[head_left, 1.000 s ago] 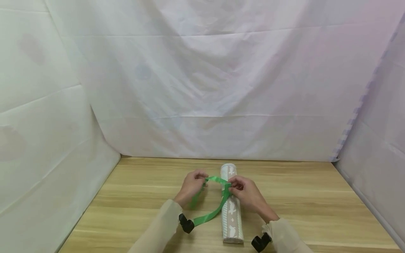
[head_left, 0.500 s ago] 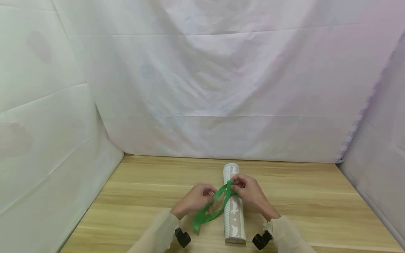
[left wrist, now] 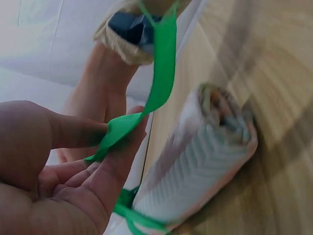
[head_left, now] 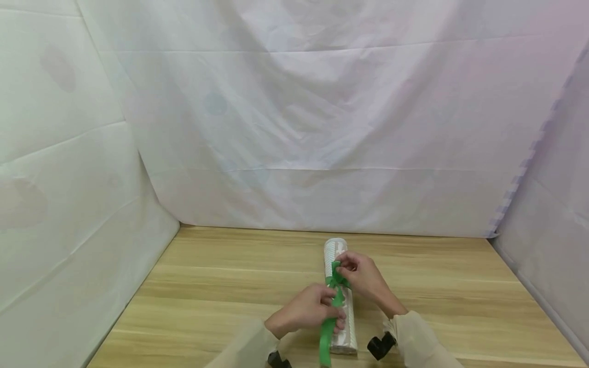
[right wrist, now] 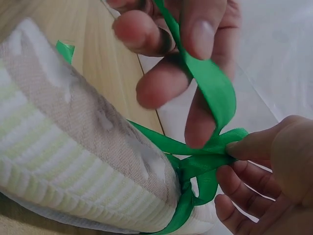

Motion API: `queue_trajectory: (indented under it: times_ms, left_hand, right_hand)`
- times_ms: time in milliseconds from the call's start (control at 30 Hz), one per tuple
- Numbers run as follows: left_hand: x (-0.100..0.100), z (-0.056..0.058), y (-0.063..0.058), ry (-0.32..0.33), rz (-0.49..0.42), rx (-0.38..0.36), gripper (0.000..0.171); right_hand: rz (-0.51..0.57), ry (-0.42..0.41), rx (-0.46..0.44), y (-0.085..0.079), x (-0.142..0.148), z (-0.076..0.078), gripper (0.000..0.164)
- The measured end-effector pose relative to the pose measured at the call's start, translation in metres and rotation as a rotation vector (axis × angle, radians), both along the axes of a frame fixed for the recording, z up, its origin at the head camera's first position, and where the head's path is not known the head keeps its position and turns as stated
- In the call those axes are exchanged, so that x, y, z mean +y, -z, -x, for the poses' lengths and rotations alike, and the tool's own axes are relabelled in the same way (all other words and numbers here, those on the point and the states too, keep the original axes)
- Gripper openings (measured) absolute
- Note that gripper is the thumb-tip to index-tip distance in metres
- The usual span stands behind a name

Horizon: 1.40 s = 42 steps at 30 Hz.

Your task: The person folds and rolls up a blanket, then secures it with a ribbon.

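Note:
A rolled-up patterned cloth (head_left: pixel 350 327) lies lengthwise on the table, with a green ribbon (head_left: pixel 325 342) round its middle. In the right wrist view the ribbon (right wrist: pixel 198 166) crosses in a knot with a loop standing off it. My right hand (head_left: pixel 363 276) pinches that loop between thumb and index finger. Over the near half of the roll, my left hand (head_left: pixel 310 309) holds a free length of ribbon between thumb and fingers. In the left wrist view this ribbon (left wrist: pixel 165 68) rises from the left hand (left wrist: pixel 73 171) beside the roll's open end. The knot's underside is hidden.
The wood-grain table (head_left: pixel 221 276) extends to both sides of the roll. White cloth walls (head_left: pixel 285 128) enclose its back and sides. A black wrist camera (head_left: pixel 381 346) sits on the right sleeve, and another (head_left: pixel 278 359) on the left.
My left hand has moved right and nearer, from left of the roll to over its near half, bringing the ribbon with it. The right hand stays at the knot, still pinching ribbon.

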<state>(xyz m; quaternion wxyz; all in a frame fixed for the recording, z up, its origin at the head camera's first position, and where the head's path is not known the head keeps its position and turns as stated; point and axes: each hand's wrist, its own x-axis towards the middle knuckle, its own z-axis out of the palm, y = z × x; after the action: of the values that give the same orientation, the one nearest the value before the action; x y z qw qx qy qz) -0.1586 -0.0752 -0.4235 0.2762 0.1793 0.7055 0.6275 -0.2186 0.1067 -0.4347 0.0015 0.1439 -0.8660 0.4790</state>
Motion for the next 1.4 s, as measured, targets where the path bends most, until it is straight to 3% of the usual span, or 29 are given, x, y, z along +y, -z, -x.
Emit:
queue_trajectory:
  times_ms: [167,233,400,567,733,800,900,1033,1400]
  left_hand:
    - [0.014,-0.005,0.002,0.034,0.005,0.03,0.025]
    - [0.018,-0.006,0.002,0.06,0.031,0.068,0.02]
    - [0.025,-0.007,-0.001,0.107,0.125,0.201,0.016]
    - [0.027,-0.005,-0.006,0.17,0.229,0.334,0.032]
    - [0.026,-0.006,-0.008,0.192,0.368,0.42,0.032]
    - [0.025,-0.007,-0.009,0.19,0.394,0.415,0.029]
    - [0.023,-0.007,-0.01,0.174,0.398,0.401,0.027]
    - [0.017,-0.001,-0.009,0.121,0.371,0.447,0.018]
    - [-0.002,0.018,-0.01,-0.149,0.306,0.481,0.009]
  right_hand:
    - [-0.008,-0.024,0.027,0.001,0.003,0.001,0.012]
    - [-0.009,-0.035,0.034,0.001,0.004,0.001,0.011]
    - [-0.013,-0.068,0.055,0.001,0.006,0.0,0.01]
    - [-0.014,-0.083,0.058,0.001,0.008,-0.001,0.009]
    - [-0.012,-0.086,0.047,0.001,0.008,-0.001,0.008]
    - [-0.009,-0.092,0.05,0.001,0.009,-0.001,0.008]
    - [0.002,-0.099,0.054,0.002,0.009,-0.001,0.007]
    - [0.017,-0.096,0.044,0.003,0.009,0.0,0.008]
    - [0.011,-0.097,0.043,0.002,0.005,-0.002,0.01]
